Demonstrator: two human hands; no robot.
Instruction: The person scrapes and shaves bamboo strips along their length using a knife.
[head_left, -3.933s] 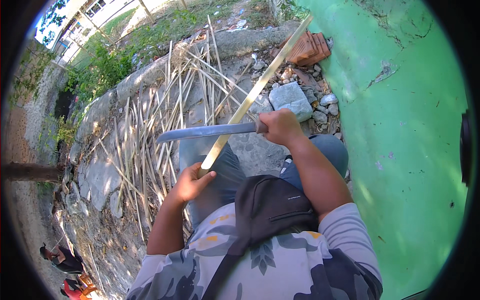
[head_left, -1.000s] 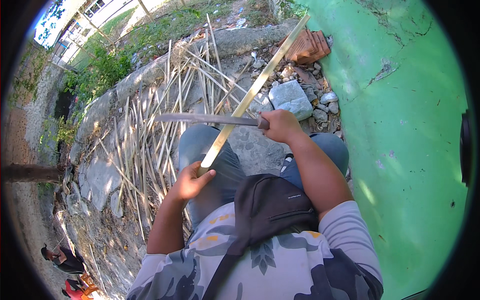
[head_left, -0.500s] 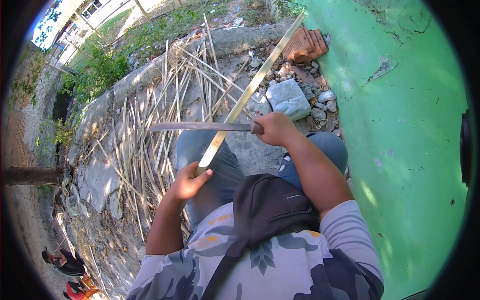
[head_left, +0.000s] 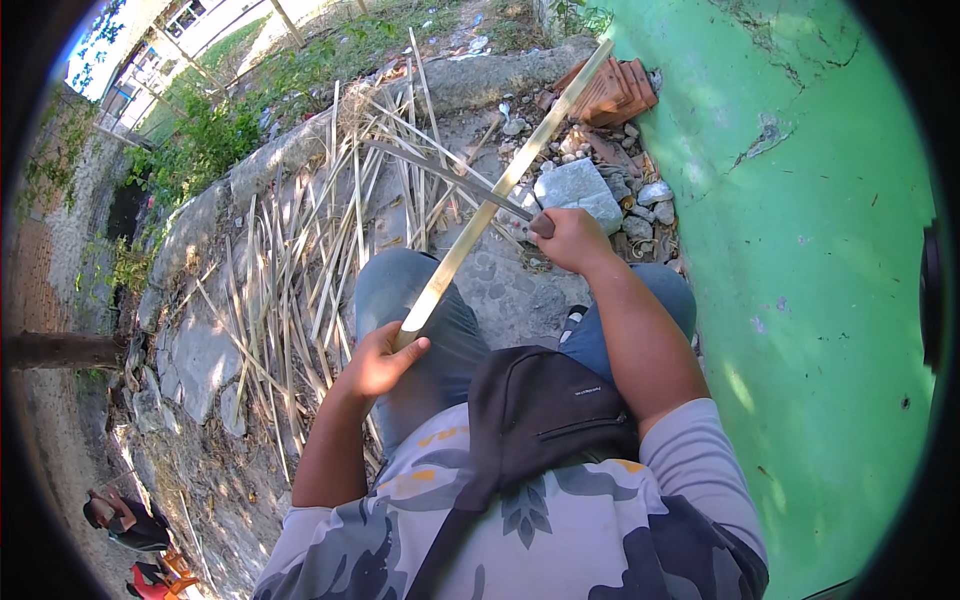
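Left hand gripping, thumb stretched inward | right hand clenched, farther forward | left forearm, right forearm bare, both angled inward | knees bent, apart

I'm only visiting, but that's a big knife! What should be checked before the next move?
1. Left hand gripping the near end of the pale strip: ok.
2. Right hand closed around the handle of the long knife: ok.
3. Left hand clear of the blade: ok, the blade crosses the strip farther up.
4. Blade touching the strip: cannot tell, they overlap in this single view.
5. Strip's far end clear of the red-brown tiles: cannot tell, it overlaps them in view.
6. Other people away from the blade: ok, they are off at the lower left.
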